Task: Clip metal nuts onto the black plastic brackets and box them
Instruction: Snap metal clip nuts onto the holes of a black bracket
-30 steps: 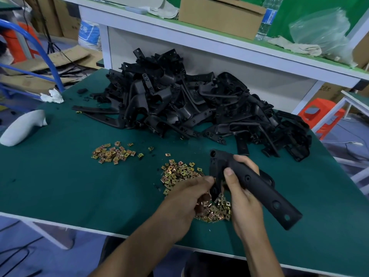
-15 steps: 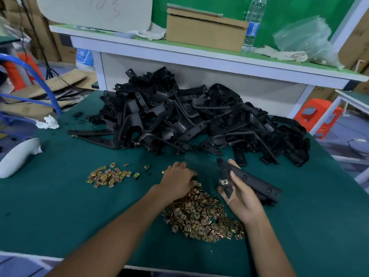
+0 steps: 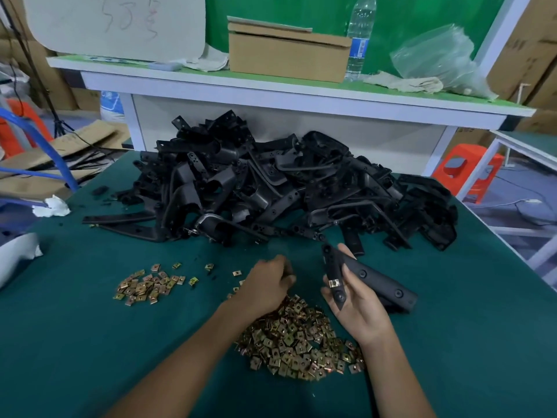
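At a green-topped bench (image 3: 75, 342), the right hand (image 3: 358, 312) grips a black plastic bracket (image 3: 379, 280) tilted face-up, apparently so the tab carrying one clipped metal nut (image 3: 334, 283) shows plainly; the left hand (image 3: 266, 286), apart from it, rests curled on the far edge of the big nut heap (image 3: 298, 342) just beside, likely fishing for the next clip, though whether it pinches one cannot be told. A pile of loose brackets (image 3: 271, 188) lies within reach behind; a smaller nut scatter (image 3: 147, 286) lies to the left; a cardboard box (image 3: 286, 55) sits on the rear shelf (image 3: 271, 89), well apart from the work.
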